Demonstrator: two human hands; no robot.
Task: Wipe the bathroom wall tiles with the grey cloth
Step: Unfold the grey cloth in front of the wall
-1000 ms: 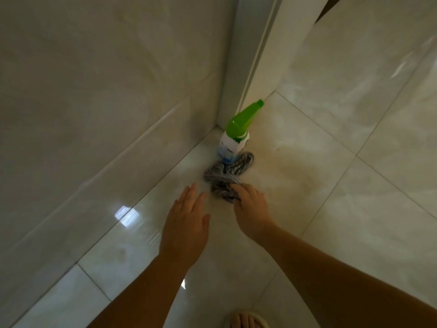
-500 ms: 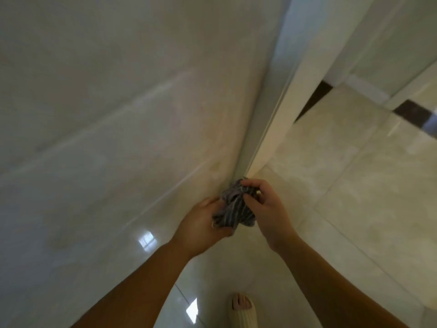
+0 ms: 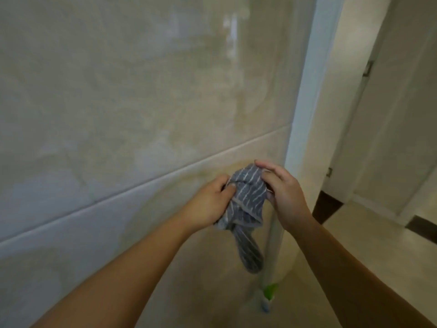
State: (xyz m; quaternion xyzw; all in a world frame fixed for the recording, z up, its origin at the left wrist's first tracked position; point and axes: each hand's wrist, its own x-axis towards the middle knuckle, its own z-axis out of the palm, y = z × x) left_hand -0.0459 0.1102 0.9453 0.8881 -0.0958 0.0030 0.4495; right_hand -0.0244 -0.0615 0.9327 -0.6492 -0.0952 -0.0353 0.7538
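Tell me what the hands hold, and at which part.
The grey cloth: the left hand grips its bunched left side, the right hand pinches its top. One end hangs free.

No legible text, brand, number or sign is showing anywhere in the view. The spray bottle [image 3: 269,295], sitting low beside the door frame [image 3: 305,102], is showing only its green top and a blurred sliver of its body. Any label on it is appearing too small and too soft to read.
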